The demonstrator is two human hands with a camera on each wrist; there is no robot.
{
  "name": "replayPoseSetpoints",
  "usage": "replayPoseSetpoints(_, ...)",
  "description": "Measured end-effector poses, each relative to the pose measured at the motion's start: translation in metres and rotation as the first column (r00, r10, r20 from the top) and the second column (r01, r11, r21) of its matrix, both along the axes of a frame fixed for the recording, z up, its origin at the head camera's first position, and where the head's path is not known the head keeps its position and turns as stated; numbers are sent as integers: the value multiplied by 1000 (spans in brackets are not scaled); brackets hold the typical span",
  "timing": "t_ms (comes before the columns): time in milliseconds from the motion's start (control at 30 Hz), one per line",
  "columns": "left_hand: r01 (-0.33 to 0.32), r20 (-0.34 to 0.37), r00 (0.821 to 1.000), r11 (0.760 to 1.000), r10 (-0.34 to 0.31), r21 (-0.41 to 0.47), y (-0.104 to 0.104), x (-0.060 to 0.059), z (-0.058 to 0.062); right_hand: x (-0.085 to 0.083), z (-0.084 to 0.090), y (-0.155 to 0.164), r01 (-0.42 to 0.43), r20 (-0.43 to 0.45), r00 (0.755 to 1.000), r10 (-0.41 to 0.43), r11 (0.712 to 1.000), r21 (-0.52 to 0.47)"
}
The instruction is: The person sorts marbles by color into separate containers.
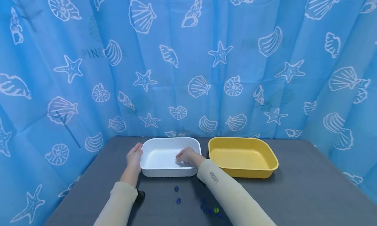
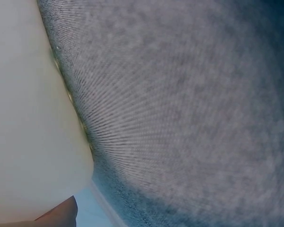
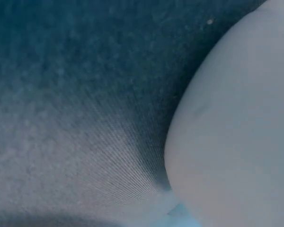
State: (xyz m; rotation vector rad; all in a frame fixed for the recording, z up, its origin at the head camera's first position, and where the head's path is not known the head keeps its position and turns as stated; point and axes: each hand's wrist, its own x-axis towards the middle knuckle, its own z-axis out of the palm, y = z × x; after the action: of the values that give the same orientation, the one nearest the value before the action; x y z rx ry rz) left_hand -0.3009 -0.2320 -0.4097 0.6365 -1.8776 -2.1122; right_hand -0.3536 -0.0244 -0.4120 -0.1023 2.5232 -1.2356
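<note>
On grey table (image 1: 294,193) | white tray (image 1: 159,154): rectangular, rounded corners, glossy

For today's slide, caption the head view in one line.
Left hand steadies white tray; right hand reaches inside.

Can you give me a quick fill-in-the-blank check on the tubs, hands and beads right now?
1. The right hand reaches into the ____ tub.
2. The left hand rests against that tub's ____ side.
3. The yellow tub holds ____.
4. The loose beads lie on the ____ table.

Missing words: white; left; nothing; grey
</note>
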Motion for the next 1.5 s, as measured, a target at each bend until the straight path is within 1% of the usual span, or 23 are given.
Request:
replayPoseSetpoints(67,-10,-1,1000,1000,10,6,0,1,1,2,2,0,-3,-12,1000,3,998,-63)
replayPoseSetpoints(133,-16,0,1000,1000,16,11,0,2,1,6,6,2,-29,-42,999,23,991,-133)
replayPoseSetpoints(233,-15,0,1000,1000,15,14,0,4,1,14,13,7,-105,-113,990,83,972,-209)
replayPoseSetpoints(333,-14,-3,1000,1000,14,7,0,4,-1,23,21,15,-209,-191,967,167,952,-222)
replayPoseSetpoints(433,-17,-8,1000,1000,17,2,1,4,-2,33,30,25,-282,-230,945,231,933,-221)
replayPoseSetpoints(633,-26,5,1000,1000,26,12,3,1,-1,55,40,54,-346,-228,928,295,909,-231)
replayPoseSetpoints(833,-7,-14,1000,1000,7,6,3,1,1,68,47,81,-424,-229,901,369,862,-279)
replayPoseSetpoints(900,-2,-17,1000,1000,2,0,3,2,3,72,49,89,-450,-207,891,404,847,-283)
replayPoseSetpoints(1033,8,-13,1000,1000,-8,-4,3,2,3,79,49,105,-497,-116,867,484,836,-230)
replayPoseSetpoints(1133,16,-10,1000,1000,-16,-5,3,2,3,84,47,115,-541,-52,839,542,821,-181)
replayPoseSetpoints(1233,22,-11,1000,1000,-22,-6,2,3,3,87,43,124,-576,6,812,584,802,-158)
replayPoseSetpoints(1333,28,-9,1000,1000,-28,-11,2,4,4,89,40,132,-613,70,777,626,777,-143)
replayPoseSetpoints(1400,33,-10,999,999,-33,-8,2,5,4,90,38,138,-641,114,745,657,753,-149)
replayPoseSetpoints(1500,34,-7,999,999,-34,-5,1,4,4,88,33,146,-684,180,690,701,713,-156)
